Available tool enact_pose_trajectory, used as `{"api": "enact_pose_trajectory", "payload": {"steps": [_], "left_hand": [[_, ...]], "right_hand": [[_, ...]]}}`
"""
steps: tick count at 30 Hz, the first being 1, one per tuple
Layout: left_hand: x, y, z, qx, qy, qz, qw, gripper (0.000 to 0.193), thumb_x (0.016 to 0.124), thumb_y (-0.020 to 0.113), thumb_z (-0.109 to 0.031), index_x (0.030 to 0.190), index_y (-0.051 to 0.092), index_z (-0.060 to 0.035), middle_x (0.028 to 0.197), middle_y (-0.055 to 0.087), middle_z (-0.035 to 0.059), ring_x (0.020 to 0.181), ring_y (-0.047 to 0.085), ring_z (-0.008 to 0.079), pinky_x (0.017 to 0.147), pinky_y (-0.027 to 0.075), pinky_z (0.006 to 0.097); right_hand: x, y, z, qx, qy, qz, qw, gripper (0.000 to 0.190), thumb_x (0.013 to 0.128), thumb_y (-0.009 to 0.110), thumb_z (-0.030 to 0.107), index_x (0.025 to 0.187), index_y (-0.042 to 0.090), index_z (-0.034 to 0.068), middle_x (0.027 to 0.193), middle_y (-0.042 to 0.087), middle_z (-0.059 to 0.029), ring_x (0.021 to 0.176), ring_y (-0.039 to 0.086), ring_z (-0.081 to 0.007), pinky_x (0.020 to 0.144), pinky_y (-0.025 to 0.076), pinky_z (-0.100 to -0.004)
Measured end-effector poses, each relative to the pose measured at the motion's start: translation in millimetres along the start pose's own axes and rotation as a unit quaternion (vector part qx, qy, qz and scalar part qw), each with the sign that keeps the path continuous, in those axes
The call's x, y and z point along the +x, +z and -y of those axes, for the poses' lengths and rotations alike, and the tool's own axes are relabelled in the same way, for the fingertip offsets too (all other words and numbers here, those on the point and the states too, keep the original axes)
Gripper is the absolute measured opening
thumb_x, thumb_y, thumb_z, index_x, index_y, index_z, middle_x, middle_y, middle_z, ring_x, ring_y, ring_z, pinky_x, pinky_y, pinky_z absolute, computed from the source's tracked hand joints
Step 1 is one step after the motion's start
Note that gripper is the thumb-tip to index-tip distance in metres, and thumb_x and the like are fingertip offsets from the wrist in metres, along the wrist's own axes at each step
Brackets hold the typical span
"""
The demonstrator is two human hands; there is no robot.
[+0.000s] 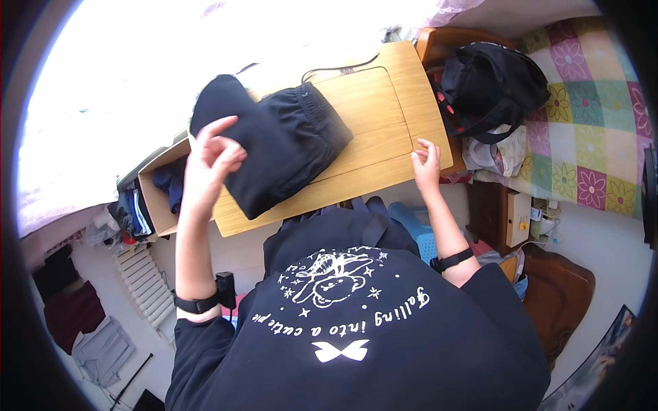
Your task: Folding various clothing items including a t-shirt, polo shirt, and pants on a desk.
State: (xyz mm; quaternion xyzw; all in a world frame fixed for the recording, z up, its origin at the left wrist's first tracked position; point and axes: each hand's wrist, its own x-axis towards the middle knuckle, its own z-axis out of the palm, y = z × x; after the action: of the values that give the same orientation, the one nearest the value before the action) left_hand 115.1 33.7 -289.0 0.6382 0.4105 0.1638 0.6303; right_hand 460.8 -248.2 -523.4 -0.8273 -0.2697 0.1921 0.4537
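Note:
Folded black trousers (288, 149) lie on the left part of a wooden tabletop (360, 123). Their gathered elastic waistband (312, 105) points to the back right, and one dark leg section bends up to the back left. My left hand (218, 149) is over the left side of the trousers, index finger extended and the others curled, with nothing visible in it. Whether it touches the fabric is not clear. Near the table's right front edge is my right hand (426, 159), holding nothing, its fingers slightly bent and apart. A dark cord (339, 68) curves over the tabletop behind the waistband.
A cardboard box (159, 205) with dark clothing stands left of the table. On a wooden chair (437, 43) at the right sits a black bag (488, 87). Beyond it is a bed with a checked flower cover (581, 123). A blue plastic stool (424, 236) stands below the table's edge.

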Motion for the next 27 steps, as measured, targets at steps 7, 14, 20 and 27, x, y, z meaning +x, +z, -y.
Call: {"api": "enact_pose_trajectory", "payload": {"steps": [7, 14, 20, 27], "left_hand": [[31, 28, 119, 0.423, 0.090, -0.242, 0.868, 0.075, 0.090, 0.063, -0.045, 0.153, 0.031, -0.0206, 0.156, 0.024, 0.0229, 0.146, 0.020, 0.0399, 0.116, 0.017, 0.0577], [3, 44, 216, 0.559, 0.057, -0.137, 0.816, 0.082, 0.089, 0.060, -0.053, 0.156, 0.025, -0.0230, 0.164, 0.006, 0.0193, 0.150, 0.006, 0.0427, 0.117, 0.013, 0.0604], [35, 31, 174, 0.545, 0.116, -0.170, 0.813, 0.071, 0.090, 0.061, -0.048, 0.153, 0.036, -0.0290, 0.164, 0.014, 0.0136, 0.152, 0.010, 0.0327, 0.119, 0.012, 0.0560], [115, 8, 210, 0.574, -0.027, -0.163, 0.802, 0.072, 0.092, 0.050, -0.057, 0.156, 0.023, -0.0367, 0.165, 0.008, 0.0088, 0.152, 0.003, 0.0323, 0.116, 0.002, 0.0655]], "right_hand": [[8, 13, 48, 0.034, -0.005, 0.044, 0.998, 0.030, 0.086, 0.063, 0.006, 0.116, 0.060, 0.006, 0.107, 0.060, -0.0101, 0.093, 0.061, -0.0214, 0.085, 0.050, -0.0334], [37, 124, 171, -0.152, -0.398, 0.196, 0.883, 0.062, 0.088, 0.065, 0.038, 0.145, 0.045, 0.023, 0.154, 0.036, -0.0093, 0.144, 0.028, -0.0311, 0.116, 0.020, -0.0585], [46, 213, 218, -0.261, -0.473, 0.238, 0.807, 0.068, 0.089, 0.060, 0.051, 0.151, 0.038, 0.031, 0.163, 0.022, -0.0032, 0.151, 0.015, -0.0319, 0.116, 0.003, -0.0663], [80, 265, 164, -0.392, -0.350, 0.185, 0.831, 0.074, 0.086, 0.058, 0.062, 0.152, 0.034, 0.038, 0.165, 0.014, -0.0034, 0.151, 0.007, -0.0349, 0.106, 0.016, -0.0768]]}}
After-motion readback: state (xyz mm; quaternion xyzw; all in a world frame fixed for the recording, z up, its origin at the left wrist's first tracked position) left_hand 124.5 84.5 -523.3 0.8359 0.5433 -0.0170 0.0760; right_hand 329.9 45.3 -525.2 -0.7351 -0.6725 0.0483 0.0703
